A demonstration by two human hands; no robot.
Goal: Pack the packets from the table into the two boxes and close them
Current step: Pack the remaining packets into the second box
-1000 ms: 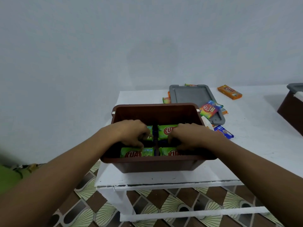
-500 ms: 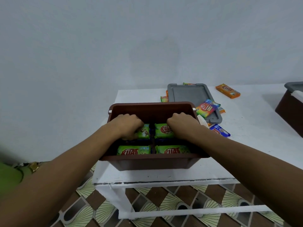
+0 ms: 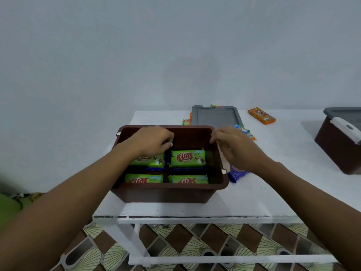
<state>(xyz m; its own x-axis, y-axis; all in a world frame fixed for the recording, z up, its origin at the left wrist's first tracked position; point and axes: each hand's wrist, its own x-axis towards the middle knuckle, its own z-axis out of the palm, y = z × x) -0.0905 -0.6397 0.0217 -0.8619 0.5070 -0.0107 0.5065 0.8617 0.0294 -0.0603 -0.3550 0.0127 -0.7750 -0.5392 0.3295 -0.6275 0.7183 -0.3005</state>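
Green packets are packed in the brown box on the bench, the left hand curled over the rear-left one, its grip not discernible. The blue packet lies just outside the right wall, nearest the loosely curled, empty right hand.

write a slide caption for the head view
Left hand and right hand at an open brown box showing four green packets; grey lid and orange packet behind.

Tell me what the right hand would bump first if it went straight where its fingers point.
Probably the brown box: the right hand points at the far right corner of its rim, though depth is unclear.
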